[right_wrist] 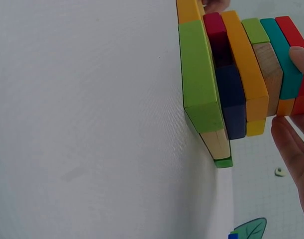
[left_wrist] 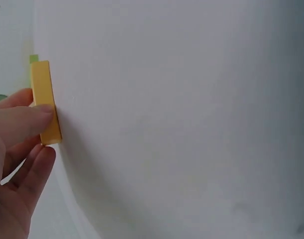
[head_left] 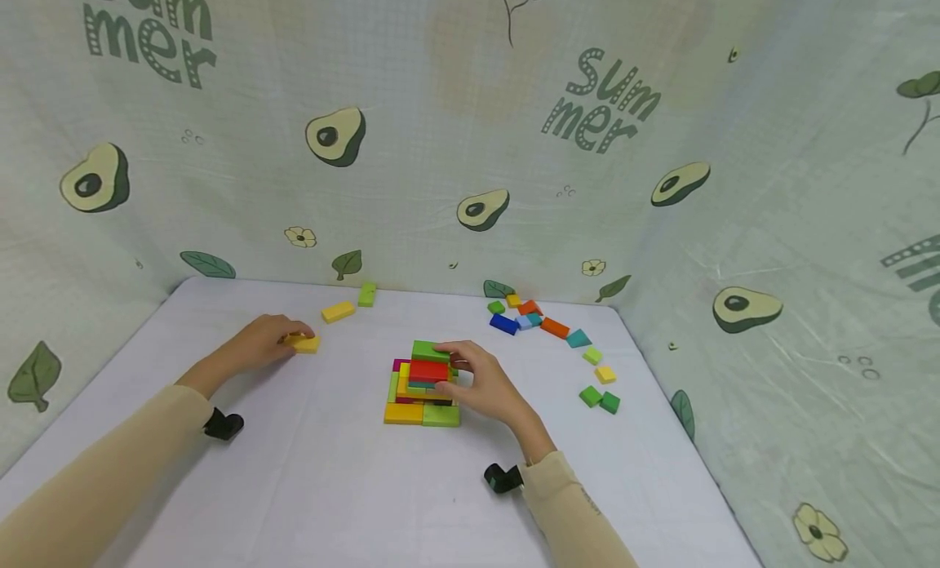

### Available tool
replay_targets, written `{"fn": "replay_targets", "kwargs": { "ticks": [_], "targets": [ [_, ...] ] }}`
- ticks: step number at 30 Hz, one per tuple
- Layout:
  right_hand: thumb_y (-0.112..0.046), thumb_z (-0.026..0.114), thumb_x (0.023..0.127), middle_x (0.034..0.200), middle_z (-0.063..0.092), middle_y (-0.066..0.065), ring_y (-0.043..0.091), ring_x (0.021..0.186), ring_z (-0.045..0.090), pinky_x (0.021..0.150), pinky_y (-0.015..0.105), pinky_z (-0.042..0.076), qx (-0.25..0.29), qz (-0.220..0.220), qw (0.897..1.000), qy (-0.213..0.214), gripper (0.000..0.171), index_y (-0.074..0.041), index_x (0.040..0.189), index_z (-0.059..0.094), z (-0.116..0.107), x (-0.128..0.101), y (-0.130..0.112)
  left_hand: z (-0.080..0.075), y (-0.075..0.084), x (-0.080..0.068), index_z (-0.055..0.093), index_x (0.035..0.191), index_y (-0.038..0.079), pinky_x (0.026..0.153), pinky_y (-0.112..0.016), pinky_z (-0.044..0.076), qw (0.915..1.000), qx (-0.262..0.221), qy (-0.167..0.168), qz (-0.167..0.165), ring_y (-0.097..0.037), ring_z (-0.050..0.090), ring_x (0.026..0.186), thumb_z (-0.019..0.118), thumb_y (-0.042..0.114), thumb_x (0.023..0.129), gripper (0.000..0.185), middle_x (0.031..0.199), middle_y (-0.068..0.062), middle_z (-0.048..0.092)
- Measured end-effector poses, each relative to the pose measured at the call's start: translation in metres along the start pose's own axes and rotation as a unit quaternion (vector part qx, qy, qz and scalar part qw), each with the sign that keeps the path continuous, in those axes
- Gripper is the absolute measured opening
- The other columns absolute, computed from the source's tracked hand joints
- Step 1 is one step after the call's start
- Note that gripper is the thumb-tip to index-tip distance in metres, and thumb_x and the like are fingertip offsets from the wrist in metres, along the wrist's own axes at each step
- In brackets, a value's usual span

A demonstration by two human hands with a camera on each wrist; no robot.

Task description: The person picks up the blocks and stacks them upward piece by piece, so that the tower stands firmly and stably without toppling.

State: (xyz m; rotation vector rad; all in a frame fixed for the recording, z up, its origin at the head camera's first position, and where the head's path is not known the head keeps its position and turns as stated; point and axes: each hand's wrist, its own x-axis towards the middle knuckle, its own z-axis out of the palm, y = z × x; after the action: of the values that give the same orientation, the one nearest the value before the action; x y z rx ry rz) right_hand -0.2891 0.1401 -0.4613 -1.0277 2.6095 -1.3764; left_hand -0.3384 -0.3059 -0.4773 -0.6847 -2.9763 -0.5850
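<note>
A stack of coloured blocks (head_left: 423,392) stands mid-table, with a red block (head_left: 428,370) on top and a green block (head_left: 430,351) behind it. My right hand (head_left: 459,370) grips the red block's right end. In the right wrist view the stack (right_wrist: 231,84) fills the upper right, with my fingertips (right_wrist: 302,59) on the red layer. Left of the stack, my left hand (head_left: 294,339) pinches a yellow block (head_left: 305,344) that lies on the table. The left wrist view shows that yellow block (left_wrist: 45,102) between thumb and fingers.
Loose blocks lie on the white table (head_left: 330,486): a yellow one (head_left: 338,311) and a green one (head_left: 366,295) at the back, and several in an arc at the right (head_left: 554,327), ending in two green ones (head_left: 599,399). Avocado-print cloth walls (head_left: 470,144) enclose three sides.
</note>
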Motion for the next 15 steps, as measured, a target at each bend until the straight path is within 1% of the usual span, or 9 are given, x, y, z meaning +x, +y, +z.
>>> {"fn": "replay_targets", "kwargs": {
  "ticks": [3,6,9,12,15],
  "targets": [
    [-0.022,0.081,0.097,0.146,0.059,-0.002,0.018,0.129,0.06,0.111,0.042,0.053,0.001,0.002,1.0,-0.001,0.055,-0.024,0.147,0.059,0.0,0.0,0.001,0.002,0.008,-0.005,0.076,0.126,0.011,0.091,-0.051,0.054,0.9999,-0.001,0.0,0.014,-0.026,0.064,0.099,0.079,0.004,0.093,0.034,0.107,-0.004,0.074],
    [-0.023,0.081,0.097,0.146,0.059,-0.003,0.017,0.13,0.06,0.111,0.041,0.053,0.003,0.003,1.0,-0.003,0.055,-0.025,0.148,0.059,0.0,0.0,0.001,0.003,0.021,-0.01,0.076,0.125,0.013,0.089,-0.048,0.054,0.9994,-0.004,0.009,0.032,-0.021,0.063,0.097,0.081,0.007,0.092,0.034,0.106,0.003,0.073],
    [-0.023,0.081,0.097,0.146,0.059,-0.003,0.017,0.13,0.059,0.111,0.041,0.053,0.003,0.003,1.0,-0.002,0.056,-0.026,0.147,0.059,0.0,0.0,0.001,0.001,0.039,-0.013,0.076,0.128,0.015,0.091,-0.047,0.057,0.9985,-0.013,0.018,0.05,-0.017,0.064,0.099,0.082,0.009,0.093,0.036,0.109,0.005,0.073],
    [-0.022,0.082,0.097,0.147,0.059,-0.003,0.017,0.13,0.06,0.111,0.043,0.052,0.004,0.003,1.0,0.0,0.056,-0.026,0.148,0.059,0.0,0.0,0.001,-0.004,0.059,-0.013,0.075,0.131,0.019,0.09,-0.044,0.059,0.998,-0.019,0.024,0.056,-0.015,0.064,0.1,0.082,0.011,0.094,0.039,0.112,0.006,0.072],
    [-0.022,0.081,0.097,0.146,0.059,-0.003,0.018,0.13,0.06,0.112,0.043,0.052,0.003,0.004,1.0,0.001,0.056,-0.026,0.148,0.059,0.0,0.0,0.0,-0.011,0.08,-0.012,0.075,0.133,0.022,0.087,-0.041,0.059,0.9974,-0.023,0.031,0.06,-0.017,0.063,0.102,0.082,0.012,0.094,0.04,0.115,0.007,0.072]
  ]
}}
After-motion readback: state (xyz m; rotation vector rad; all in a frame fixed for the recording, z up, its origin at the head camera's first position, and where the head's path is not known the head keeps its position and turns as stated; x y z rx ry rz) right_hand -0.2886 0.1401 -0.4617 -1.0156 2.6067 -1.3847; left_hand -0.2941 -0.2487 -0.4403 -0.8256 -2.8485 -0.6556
